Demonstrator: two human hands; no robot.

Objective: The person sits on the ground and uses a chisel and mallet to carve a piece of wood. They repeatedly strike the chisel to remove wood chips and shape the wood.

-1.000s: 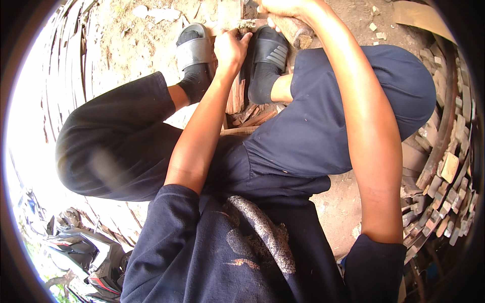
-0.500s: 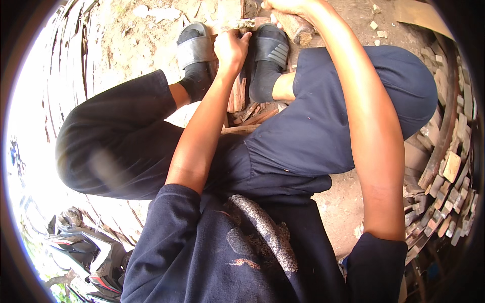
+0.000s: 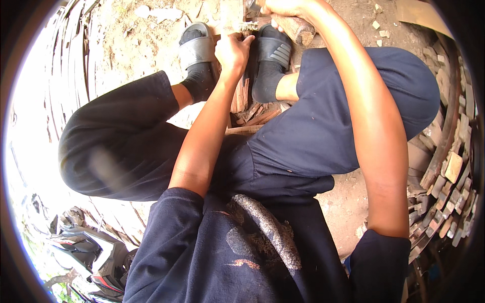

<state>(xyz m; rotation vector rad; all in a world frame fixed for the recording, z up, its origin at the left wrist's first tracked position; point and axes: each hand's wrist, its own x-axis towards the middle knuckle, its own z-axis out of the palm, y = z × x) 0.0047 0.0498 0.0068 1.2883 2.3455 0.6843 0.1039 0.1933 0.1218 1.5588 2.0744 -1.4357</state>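
Between my two feet, my left hand point(image 3: 233, 53) is closed, with its thumb out to the right. A piece with a frayed, pale end point(image 3: 247, 27) sticks out just beyond its fingers; the rest is hidden in the fist. At the top edge, my right hand point(image 3: 287, 7) grips a thick, round wooden handle point(image 3: 298, 31), its cut butt facing me. Past the fingers shows a bit of grey metal point(image 3: 251, 5), partly out of the picture. A wooden board point(image 3: 232, 14) lies on the ground beyond my left hand.
My feet in socks and grey slides point(image 3: 197, 53) flank the work. Split wood pieces point(image 3: 257, 115) lie between my legs. A stack of small wooden blocks point(image 3: 449, 202) rises at the right. Long thin strips point(image 3: 73, 60) lie at the left, and a motorcycle point(image 3: 96, 257) stands lower left.
My right hand has shifted slightly, and more of the grey metal beyond its fingers shows. The left hand keeps its grip between the feet. The whole view has moved a little.
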